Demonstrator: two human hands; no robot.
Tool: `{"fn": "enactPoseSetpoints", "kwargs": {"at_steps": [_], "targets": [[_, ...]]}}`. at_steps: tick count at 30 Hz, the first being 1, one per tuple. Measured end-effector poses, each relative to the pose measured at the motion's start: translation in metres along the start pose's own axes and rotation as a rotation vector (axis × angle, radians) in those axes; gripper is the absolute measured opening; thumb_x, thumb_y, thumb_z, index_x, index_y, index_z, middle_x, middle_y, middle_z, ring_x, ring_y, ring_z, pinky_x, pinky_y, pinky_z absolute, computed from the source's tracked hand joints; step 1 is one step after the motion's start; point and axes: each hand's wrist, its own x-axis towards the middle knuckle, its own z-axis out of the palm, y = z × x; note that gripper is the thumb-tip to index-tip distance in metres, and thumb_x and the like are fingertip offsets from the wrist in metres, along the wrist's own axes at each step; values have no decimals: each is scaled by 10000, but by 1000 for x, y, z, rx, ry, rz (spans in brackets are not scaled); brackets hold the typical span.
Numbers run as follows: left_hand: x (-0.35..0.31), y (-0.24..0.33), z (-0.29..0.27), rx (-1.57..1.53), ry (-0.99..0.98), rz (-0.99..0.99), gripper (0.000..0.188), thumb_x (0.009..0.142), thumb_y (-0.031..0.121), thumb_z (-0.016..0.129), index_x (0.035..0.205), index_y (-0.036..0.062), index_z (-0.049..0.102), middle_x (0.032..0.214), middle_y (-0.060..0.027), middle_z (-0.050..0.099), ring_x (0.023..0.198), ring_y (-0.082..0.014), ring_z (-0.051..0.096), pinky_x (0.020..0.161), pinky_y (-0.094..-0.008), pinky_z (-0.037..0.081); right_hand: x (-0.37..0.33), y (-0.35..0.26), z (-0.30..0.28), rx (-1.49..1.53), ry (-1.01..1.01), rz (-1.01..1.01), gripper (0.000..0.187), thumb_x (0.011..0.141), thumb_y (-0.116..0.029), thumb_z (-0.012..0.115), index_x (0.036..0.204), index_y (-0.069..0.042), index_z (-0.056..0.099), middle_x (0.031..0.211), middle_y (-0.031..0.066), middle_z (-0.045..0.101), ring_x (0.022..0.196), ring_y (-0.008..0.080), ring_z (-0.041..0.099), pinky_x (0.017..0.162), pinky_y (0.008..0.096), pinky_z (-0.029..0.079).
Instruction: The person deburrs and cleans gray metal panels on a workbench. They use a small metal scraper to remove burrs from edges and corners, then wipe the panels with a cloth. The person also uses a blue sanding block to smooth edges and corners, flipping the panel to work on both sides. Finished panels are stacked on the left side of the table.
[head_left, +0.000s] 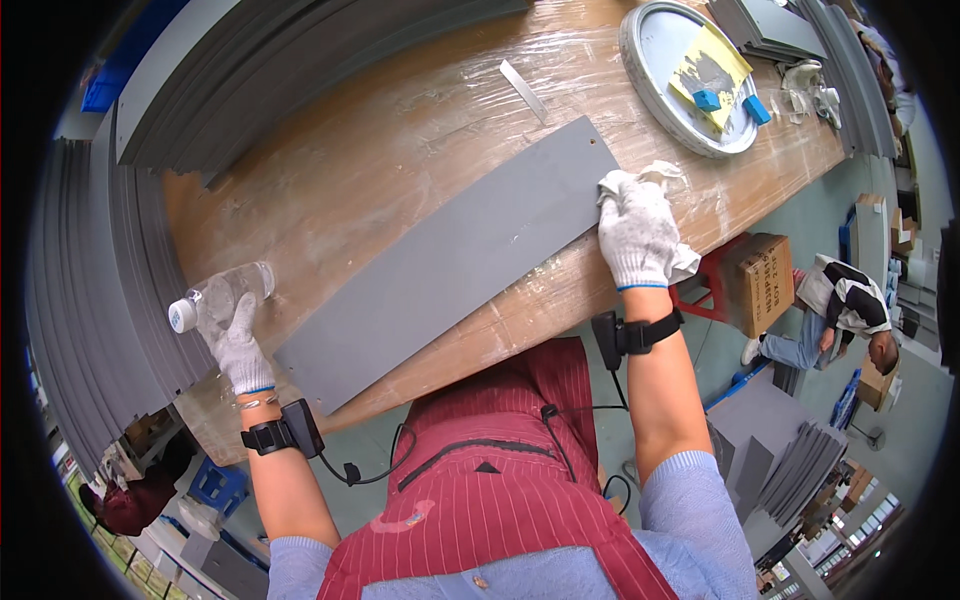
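A long grey panel [460,260] lies aslant on the wrapped table, with a small hole near its far right corner. My left hand [238,350], in a white knit glove, is closed around a clear plastic bottle [246,284] with a white cap, just past the panel's near left end. The bottle is tilted on its side, its cap to the left. At the panel's right end my right hand [640,225], also gloved, grips a crumpled white cloth [655,172]. More cloth sticks out beside the wrist, and its middle is hidden under my fingers.
Beyond the panel lies a thin pale strip [523,90]. A round lid [640,75] at the far right carries a yellow smeared sheet and blue blocks. Stacks of grey panels [250,95] line the left side. A cardboard box [757,283] and a seated person are off the table's right.
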Motion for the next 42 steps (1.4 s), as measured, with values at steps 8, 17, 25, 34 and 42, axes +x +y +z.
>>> {"fn": "enactPoseSetpoints", "kwargs": {"at_steps": [8, 17, 25, 34, 42], "targets": [[-42, -40, -54, 731, -7, 7, 601, 869, 117, 752, 1394, 25, 475, 1169, -103, 584, 1064, -190, 583, 930, -342, 498, -70, -74, -2, 153, 2, -407, 139, 781, -182, 694, 916, -150, 689, 1037, 88, 680, 1093, 301, 626, 912, 606, 426], [-78, -59, -54, 333, -154, -372, 329, 942, 41, 618, 1259, 29, 530, 841, 12, 537, 616, -58, 462, 500, -213, 415, -73, -126, 27, 133, -79, -389, 163, 820, -206, 669, 962, -128, 690, 973, 165, 663, 886, 326, 658, 811, 454, 535], [-73, -49, -55, 255, -153, -483, 255, 912, 12, 629, 1150, 28, 538, 789, 3, 537, 578, -56, 489, 464, -224, 442, 60, -29, 28, 189, 133, 41, 206, 932, -229, 637, 1001, -49, 710, 963, 171, 694, 929, 343, 652, 836, 437, 528], [-61, -39, -53, 243, -205, -550, 204, 902, 19, 646, 1086, 34, 559, 799, -18, 588, 588, -65, 524, 469, -228, 463, -131, -216, 68, 472, -215, -808, 296, 825, -194, 639, 1104, -95, 667, 1175, 189, 642, 1071, 313, 642, 857, 417, 538], [-67, -51, -51, 144, -137, -492, 199, 853, 26, 721, 1012, 24, 602, 767, -11, 573, 565, -73, 497, 470, -236, 448, -11, -58, 39, 171, 187, -281, 149, 884, -117, 693, 1010, -38, 702, 927, 142, 683, 850, 320, 648, 780, 419, 525]]}}
